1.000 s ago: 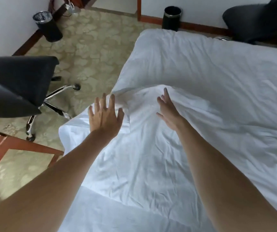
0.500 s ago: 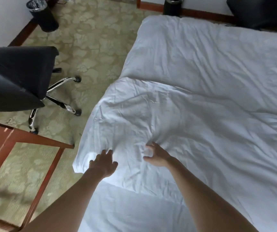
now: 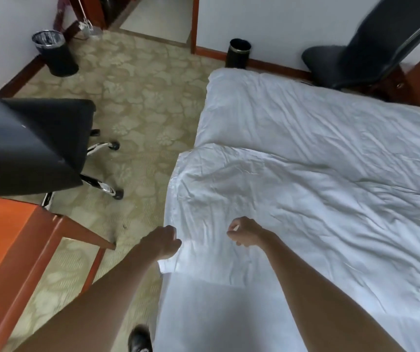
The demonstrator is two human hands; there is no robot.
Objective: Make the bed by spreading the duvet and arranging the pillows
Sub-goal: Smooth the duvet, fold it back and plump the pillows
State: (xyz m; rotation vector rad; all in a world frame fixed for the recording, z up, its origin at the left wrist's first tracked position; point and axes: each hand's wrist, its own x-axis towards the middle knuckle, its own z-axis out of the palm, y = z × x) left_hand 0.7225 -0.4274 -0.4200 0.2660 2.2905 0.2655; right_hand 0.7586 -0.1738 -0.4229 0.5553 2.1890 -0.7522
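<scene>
Both hands curled at the near left corner of the white duvet [image 3: 292,199], spread wrinkled over the bed [image 3: 224,321]. Left hand [image 3: 162,241] clenched at the duvet's left edge, fingers [image 3: 174,238] folded under and hidden; cannot tell whether cloth is pinched inside. Right hand [image 3: 245,231] closed into a loose fist over the fabric, a sliver of white between its fingers [image 3: 234,228], grip unclear. Bare sheet showing below the duvet's near hem. No pillows in view. Black office chair [image 3: 26,146] cut off at left, wooden counter [image 3: 8,240] only partly seen. Dark shoe [image 3: 139,339] at bottom edge, blurred.
</scene>
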